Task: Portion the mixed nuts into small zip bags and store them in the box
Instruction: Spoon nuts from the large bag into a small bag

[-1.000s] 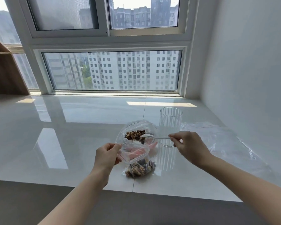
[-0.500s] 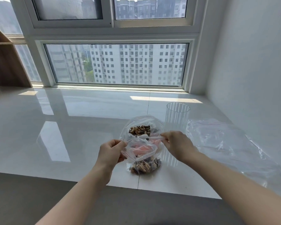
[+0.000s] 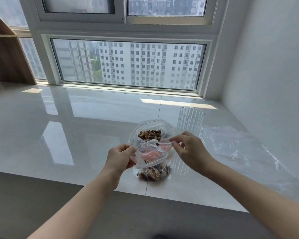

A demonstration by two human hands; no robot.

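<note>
A small clear zip bag [image 3: 153, 165] with mixed nuts in its bottom stands on the white counter near the front edge. My left hand [image 3: 120, 157] pinches the left end of its open mouth. My right hand [image 3: 186, 147] pinches the right end of the mouth at the red zip strip. Behind it lies a larger clear bag of mixed nuts [image 3: 149, 134], mouth open, with a white spoon [image 3: 153, 141] resting in it.
A ribbed clear glass [image 3: 191, 122] stands just behind my right hand. Crumpled large clear bags [image 3: 240, 147] lie to the right by the wall. The counter's front edge [image 3: 145, 195] runs just below the small bag. A wooden shelf [image 3: 5, 54] stands far left.
My right hand has let go of the spoon, which now lies in the large bag, and has taken hold of the small bag's mouth. The left hand stays on the bag.
</note>
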